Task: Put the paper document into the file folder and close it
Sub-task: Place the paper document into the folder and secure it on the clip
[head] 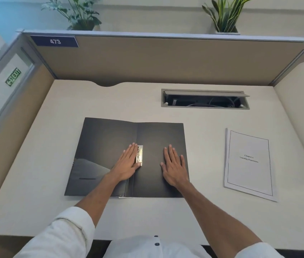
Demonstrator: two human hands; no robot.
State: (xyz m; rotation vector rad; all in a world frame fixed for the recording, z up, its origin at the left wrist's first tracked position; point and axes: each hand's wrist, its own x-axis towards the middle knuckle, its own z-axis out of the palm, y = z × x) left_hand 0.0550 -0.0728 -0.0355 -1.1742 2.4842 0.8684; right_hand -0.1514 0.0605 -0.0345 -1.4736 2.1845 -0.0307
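Note:
A black file folder (106, 138) lies open and flat in the middle of the desk, with a metal clip (140, 155) beside its spine. My left hand (127, 164) rests flat on the left flap, its fingers beside the clip. My right hand (174, 166) lies flat on the right flap, fingers spread. Neither hand holds anything. The paper document (250, 164), white sheets with a printed border and a short title, lies on the desk to the right of the folder, apart from it.
The cream desk (45, 183) is walled by tan cubicle partitions (147, 60) at the back and sides. An open cable tray (203, 101) is sunk into the desk behind the folder. Two potted plants (80, 15) stand beyond the back partition.

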